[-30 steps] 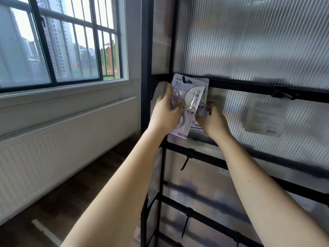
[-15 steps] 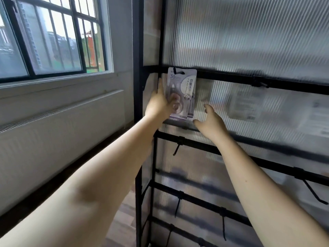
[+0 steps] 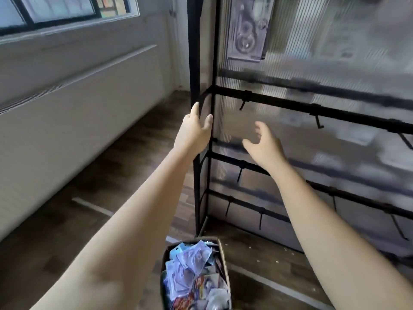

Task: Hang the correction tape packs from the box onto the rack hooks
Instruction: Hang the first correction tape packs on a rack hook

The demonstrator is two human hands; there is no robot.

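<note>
Both arms extend forward. Left hand point(image 3: 195, 133) and right hand point(image 3: 264, 145) hover empty, fingers relaxed and apart, before the rack point(image 3: 279, 104). One correction tape pack point(image 3: 248, 30) hangs above; others fill the box point(image 3: 196, 278) below.

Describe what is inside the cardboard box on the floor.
The cardboard box holds a loose heap of blister packs, mostly pale blue and purple, some red near the bottom edge. Lower layers and the box bottom are covered.
</note>
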